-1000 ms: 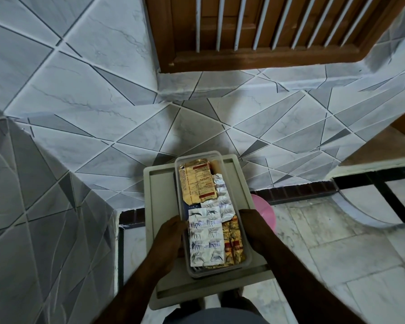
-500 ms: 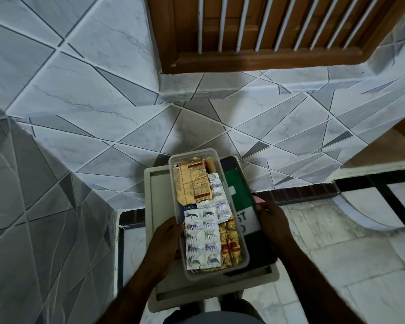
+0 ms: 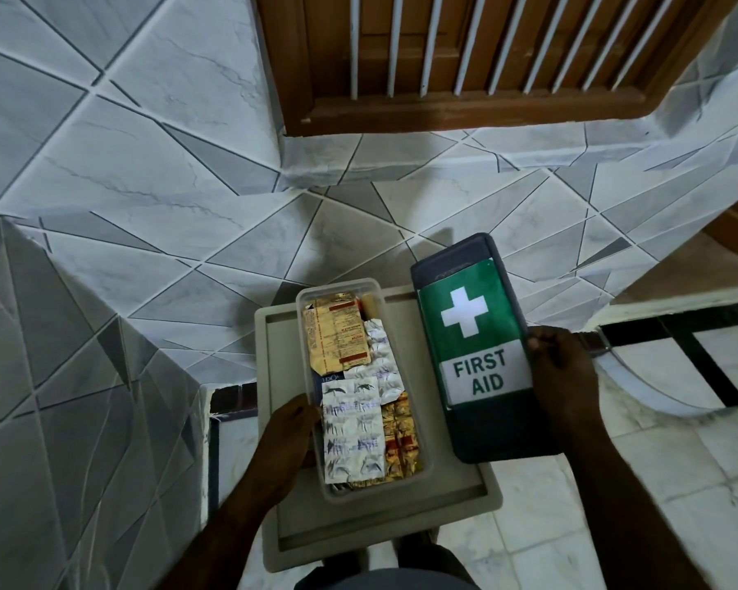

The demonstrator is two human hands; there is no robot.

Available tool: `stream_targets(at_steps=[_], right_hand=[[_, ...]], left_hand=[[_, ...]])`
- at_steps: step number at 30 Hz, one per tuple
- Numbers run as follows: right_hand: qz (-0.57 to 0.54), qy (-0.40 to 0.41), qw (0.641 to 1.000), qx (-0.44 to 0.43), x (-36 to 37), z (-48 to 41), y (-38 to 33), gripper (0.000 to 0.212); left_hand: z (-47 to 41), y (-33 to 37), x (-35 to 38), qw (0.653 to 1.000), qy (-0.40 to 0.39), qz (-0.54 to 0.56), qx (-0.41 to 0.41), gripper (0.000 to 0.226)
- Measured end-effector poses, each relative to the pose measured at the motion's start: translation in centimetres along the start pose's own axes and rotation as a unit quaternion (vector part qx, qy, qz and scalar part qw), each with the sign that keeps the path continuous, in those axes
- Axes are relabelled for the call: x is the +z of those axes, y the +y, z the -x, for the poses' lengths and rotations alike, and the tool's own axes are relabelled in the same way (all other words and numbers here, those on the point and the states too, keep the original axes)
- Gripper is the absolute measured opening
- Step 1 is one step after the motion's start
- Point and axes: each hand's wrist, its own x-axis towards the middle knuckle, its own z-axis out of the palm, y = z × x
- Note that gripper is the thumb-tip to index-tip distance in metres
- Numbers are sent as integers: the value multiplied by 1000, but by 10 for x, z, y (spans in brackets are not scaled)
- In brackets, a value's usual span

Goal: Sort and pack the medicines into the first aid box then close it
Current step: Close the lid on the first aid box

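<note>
So our right hand (image 3: pixel 561 368) grips the lid (image 3: pixel 482 355) by its right edge, just right of the box (image 3: pixel 337 287), long axes parallel. Our left hand (image 3: pixel 290 440) holds the box's left wall, with the medicines (image 3: pixel 352 423) packed inside. We reckon the lid just needs to go left.

Beige rimmed table (image 3: pixel 282 359) with a clear plastic box (image 3: pixel 337 492) of blister strips (image 3: pixel 352 436) on it.

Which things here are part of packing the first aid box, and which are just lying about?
In the job: clear box, medicine strips inside it, first aid lid gripped by the right hand, left hand on the box.
Just there: beige table, wooden window, tiled wall.
</note>
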Motion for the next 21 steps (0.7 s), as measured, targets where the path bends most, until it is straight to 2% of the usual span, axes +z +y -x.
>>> stream_targets(at_steps=[4,12,15,18,21], right_hand=[[-35,16,999,1,-8,-4,-6,9],[-205,-65,974,65,23,15,-15,17],[-209,-106,969,76,45,30,-10,19],[-166,-137,974,70,64,40,-3,19],[-149,-170,970,89,78,46,-1,20]], left_hand=[[-4,-1,-3,1000,-5,-9,-6,18],[-4,-2,0,998,-39,-43,6,22],[-3,-3,4,999,-41,-33,1,21],[-2,-4,6,999,-39,-27,-2,20],[1,-5,8,1000,-9,-9,23,19]])
